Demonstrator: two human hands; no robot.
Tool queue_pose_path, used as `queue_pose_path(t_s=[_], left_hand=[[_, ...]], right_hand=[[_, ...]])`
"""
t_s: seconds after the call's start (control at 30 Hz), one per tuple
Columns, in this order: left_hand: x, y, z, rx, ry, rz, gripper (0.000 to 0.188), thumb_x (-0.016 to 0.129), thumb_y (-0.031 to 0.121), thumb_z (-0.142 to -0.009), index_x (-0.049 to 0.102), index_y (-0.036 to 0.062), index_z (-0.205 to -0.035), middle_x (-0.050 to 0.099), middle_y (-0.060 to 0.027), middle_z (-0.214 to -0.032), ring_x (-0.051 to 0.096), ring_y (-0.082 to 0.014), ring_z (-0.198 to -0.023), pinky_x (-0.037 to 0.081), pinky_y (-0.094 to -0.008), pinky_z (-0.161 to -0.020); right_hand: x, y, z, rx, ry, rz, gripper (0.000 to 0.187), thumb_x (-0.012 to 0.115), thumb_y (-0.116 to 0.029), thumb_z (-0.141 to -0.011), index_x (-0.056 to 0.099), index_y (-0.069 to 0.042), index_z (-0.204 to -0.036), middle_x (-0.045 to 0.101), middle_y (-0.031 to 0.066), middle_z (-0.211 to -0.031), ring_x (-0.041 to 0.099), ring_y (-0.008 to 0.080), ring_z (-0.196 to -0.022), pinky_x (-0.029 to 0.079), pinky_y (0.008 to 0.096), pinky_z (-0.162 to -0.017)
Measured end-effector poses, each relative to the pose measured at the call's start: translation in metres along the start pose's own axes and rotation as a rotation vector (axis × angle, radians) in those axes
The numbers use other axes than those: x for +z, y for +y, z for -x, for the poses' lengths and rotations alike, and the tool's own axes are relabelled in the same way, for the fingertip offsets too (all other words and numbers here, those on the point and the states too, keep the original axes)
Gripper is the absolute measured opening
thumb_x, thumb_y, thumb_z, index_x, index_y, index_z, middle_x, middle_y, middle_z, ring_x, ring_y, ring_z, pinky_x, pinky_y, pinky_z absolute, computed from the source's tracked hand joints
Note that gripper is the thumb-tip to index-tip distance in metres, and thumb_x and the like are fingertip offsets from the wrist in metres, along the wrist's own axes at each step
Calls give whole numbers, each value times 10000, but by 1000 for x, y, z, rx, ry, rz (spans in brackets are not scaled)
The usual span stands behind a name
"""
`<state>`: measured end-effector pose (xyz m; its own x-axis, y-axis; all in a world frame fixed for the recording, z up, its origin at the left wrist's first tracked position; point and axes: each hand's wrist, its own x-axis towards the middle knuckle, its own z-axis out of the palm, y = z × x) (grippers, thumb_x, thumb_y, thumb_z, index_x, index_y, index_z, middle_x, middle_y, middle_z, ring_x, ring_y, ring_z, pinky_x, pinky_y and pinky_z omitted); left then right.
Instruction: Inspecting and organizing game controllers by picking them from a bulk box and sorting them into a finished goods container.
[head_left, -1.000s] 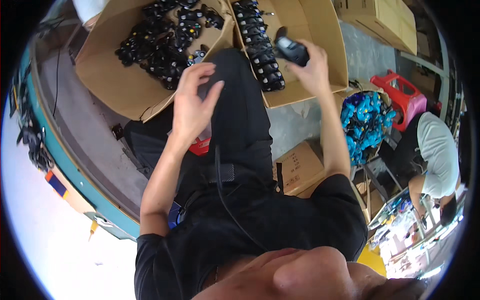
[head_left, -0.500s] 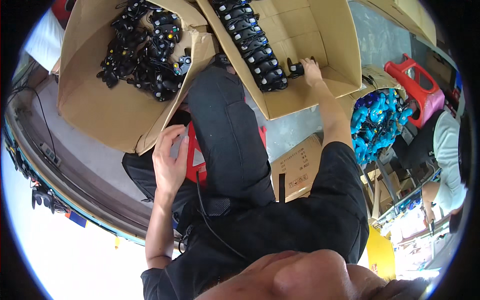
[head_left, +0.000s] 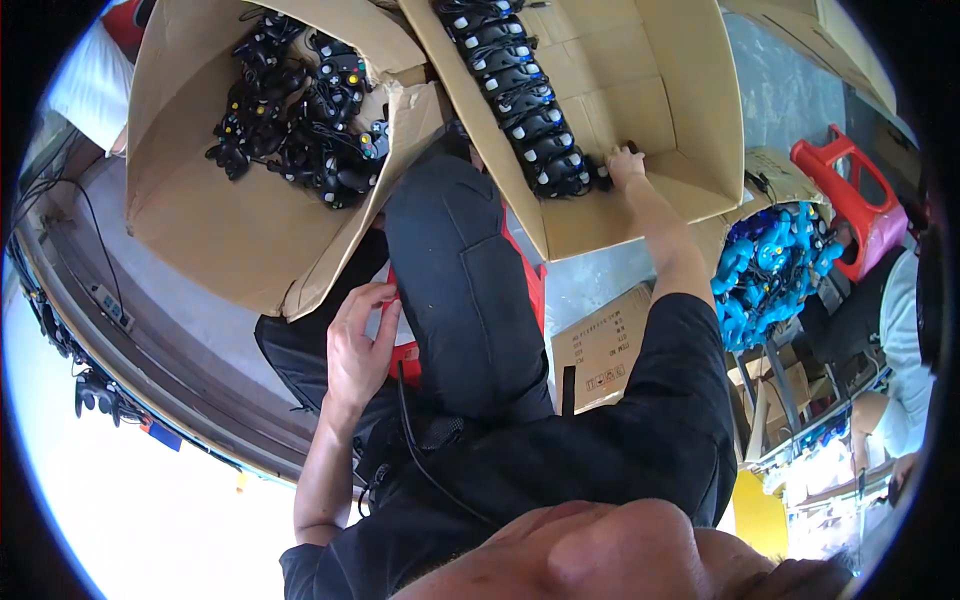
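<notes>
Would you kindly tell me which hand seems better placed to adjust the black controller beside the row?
Probably the right hand: it is inside the row's cardboard box, apparently holding that controller. The left hand is outside, near the person's leg, and looks empty.

Right arm (head_left: pixel 668 250) extended, right hand (head_left: pixel 627 166) curled between one and two o'clock; left hand (head_left: pixel 355 350) (loosely bent) toward eight.

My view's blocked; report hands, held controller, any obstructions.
Right hand on black controller, in box. Left hand open, near knee. Controller row alongside; nothing visibly blocking.
</notes>
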<state>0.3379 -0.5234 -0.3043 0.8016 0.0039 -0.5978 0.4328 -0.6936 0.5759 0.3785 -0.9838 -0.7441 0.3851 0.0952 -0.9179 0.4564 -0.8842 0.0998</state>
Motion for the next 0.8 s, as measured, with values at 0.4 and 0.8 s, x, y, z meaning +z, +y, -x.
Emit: queue_pose_path(t_s=[0.4,0.8], left_hand=[[-36,-13,36,102,131,-114,189,699,125,-934,707,16,-1089,707,-152,-1110,701,-335,-1033,578,-413,-894],[-243,-79,136,-16,907,-452,197,717,123,-891,715,59,-1078,715,-140,-1004,710,-349,-959,571,-421,-833]], right_hand=[[29,-27,-11,-99,27,92,671,514,-520,-1006,356,-235,-1593,307,3,-1663,243,270,-1533,167,604,-1217],[-43,-37,18,109,-101,156,824,647,-456,-941,299,-201,-1643,225,109,-1719,170,297,-1594,140,610,-1257]])
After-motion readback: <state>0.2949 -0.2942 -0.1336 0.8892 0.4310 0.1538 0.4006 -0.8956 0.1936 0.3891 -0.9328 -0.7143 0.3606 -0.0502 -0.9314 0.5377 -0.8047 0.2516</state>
